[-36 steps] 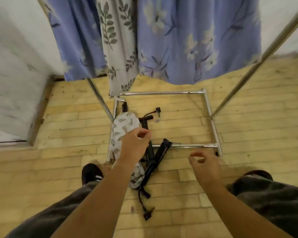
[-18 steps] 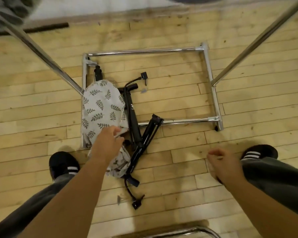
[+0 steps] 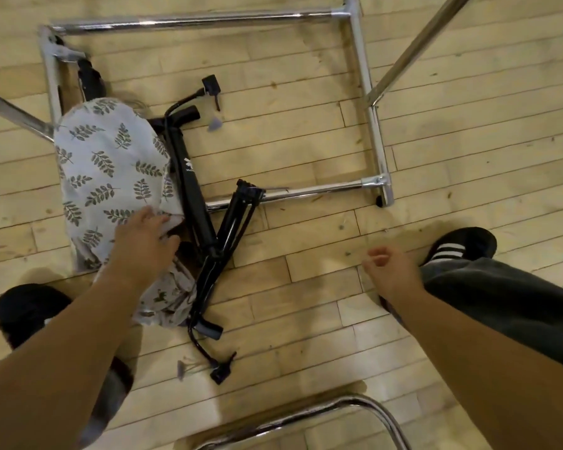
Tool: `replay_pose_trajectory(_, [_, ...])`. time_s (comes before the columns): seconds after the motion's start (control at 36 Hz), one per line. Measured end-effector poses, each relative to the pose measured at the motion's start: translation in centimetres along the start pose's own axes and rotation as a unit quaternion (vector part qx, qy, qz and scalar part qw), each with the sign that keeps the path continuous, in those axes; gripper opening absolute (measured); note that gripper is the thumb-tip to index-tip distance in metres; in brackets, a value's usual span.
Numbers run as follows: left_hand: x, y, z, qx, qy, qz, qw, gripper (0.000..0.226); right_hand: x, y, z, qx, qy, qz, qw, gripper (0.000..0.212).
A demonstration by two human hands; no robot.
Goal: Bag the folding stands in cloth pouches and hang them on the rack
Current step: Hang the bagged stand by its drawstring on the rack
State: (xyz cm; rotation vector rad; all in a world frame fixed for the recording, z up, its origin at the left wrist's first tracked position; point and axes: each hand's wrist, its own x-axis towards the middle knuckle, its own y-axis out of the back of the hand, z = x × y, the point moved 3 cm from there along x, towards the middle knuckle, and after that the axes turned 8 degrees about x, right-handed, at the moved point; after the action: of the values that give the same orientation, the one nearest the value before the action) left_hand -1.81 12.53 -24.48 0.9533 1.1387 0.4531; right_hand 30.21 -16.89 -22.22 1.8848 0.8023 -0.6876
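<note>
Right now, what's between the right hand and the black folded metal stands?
Only bare pale wood floor separates the right hand from the black folded metal stands, as the head view shows.

Bare wooden floor is left open inside the right half of the rack base, fenced by chrome rails on the far, right and near sides. The left half is filled by the leaf-print pouch and the black folding stands, which are laid across the near rail. Entry from above is narrowed by two slanted chrome poles, one on each side. Open boards are found between the stands and the right hand. The near approach is crossed by a curved chrome tube and flanked by two shoes.
</note>
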Motion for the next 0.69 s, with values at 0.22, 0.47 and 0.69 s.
replay_pose_trajectory(0.22, [1.8, -0.3, -1.5, 0.032, -0.076, 0.032, 0.996, 0.051, 3.4, -2.7, 0.2, -0.003, -0.022, 0.012, 1.000, 0.023])
replay_pose_trajectory(0.47, [1.9, 0.9, 0.2, 0.050, -0.169, 0.086, 0.981, 0.035, 5.1, -5.0, 0.2, -0.031, -0.024, 0.024, 0.999, 0.019])
replay_pose_trajectory(0.69, [2.5, 1.3, -0.1, -0.025, -0.050, 0.102, 0.993, 0.029, 5.1, -5.4, 0.4, -0.112, -0.036, 0.028, 0.993, 0.006])
